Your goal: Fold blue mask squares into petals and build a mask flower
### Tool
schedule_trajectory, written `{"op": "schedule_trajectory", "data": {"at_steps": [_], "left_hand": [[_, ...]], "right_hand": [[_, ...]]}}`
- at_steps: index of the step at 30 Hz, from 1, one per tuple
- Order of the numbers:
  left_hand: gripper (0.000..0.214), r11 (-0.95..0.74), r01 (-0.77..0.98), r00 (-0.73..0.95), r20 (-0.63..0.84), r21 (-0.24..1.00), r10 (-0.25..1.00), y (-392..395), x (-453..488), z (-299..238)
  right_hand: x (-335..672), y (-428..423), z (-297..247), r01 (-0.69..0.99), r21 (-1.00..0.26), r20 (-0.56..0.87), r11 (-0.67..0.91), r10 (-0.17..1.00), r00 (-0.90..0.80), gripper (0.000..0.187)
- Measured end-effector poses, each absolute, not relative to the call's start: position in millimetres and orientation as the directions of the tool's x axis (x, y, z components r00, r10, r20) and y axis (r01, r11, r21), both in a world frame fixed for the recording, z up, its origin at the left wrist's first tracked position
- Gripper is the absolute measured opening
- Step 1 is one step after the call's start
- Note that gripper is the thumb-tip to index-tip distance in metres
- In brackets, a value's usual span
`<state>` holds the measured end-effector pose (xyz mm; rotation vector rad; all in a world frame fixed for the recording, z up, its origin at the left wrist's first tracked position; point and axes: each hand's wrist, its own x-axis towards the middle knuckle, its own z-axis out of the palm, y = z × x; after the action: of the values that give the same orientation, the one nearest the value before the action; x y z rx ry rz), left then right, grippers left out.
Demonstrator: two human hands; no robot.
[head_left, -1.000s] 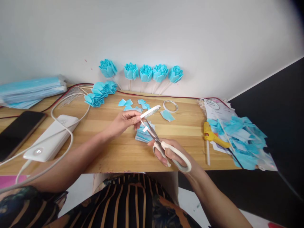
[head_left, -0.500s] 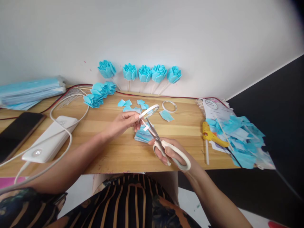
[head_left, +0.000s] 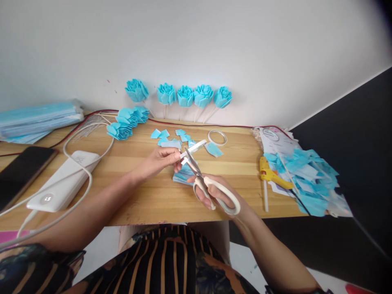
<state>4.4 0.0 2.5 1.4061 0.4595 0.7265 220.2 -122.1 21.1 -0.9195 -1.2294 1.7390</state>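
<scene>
- Pinching a white tape roll (head_left: 197, 148) above the surface (head_left: 147, 204), thumb-to-fingers, with the left hand (head_left: 161, 162).
- Gripping scissors (head_left: 199, 176) by the handles in the curled right hand (head_left: 225, 183), with blades across the roll.
- Poised over stacked blue pieces (head_left: 181, 177).
- Facing blue flowers (head_left: 185, 96) along the wall (head_left: 196, 45).
- Flanked by a power bank (head_left: 65, 179) at left, a yellow glue gun (head_left: 274, 176) at right.

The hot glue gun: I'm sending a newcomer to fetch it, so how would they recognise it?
On the wooden table, go right, past the right hand holding scissors. The hot glue gun lies beside light-blue scraps; its yellow body sets it apart from them.
</scene>
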Motion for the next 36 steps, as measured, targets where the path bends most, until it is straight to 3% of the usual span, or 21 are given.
{"op": "schedule_trajectory", "data": {"at_steps": [6, 22, 36], "left_hand": [[0.047, 0.001, -0.183, 0.707, 0.130, 0.983, 0.695, 0.5, 4.4, 2.5], [0.039, 0.043, -0.245, 0.735, 0.157, 0.969, 0.659, -1.9, 1.1, 9.7], [0.047, -0.102, -0.144, 0.683, 0.173, 0.984, 0.709, -4.1, 2.9, 21.7]], "right_hand": [[218.0, -122.4, 22.7, -0.203, -0.958, -0.105, -0.203, 0.906, -0.410, 0.054], [211.2, -128.3, 32.7, -0.265, -0.933, -0.135, -0.244, 0.920, -0.369, 0.050], [207.4, -137.1, 39.7, -0.181, -0.947, -0.201, -0.266, 0.929, -0.312, 0.056]]}}
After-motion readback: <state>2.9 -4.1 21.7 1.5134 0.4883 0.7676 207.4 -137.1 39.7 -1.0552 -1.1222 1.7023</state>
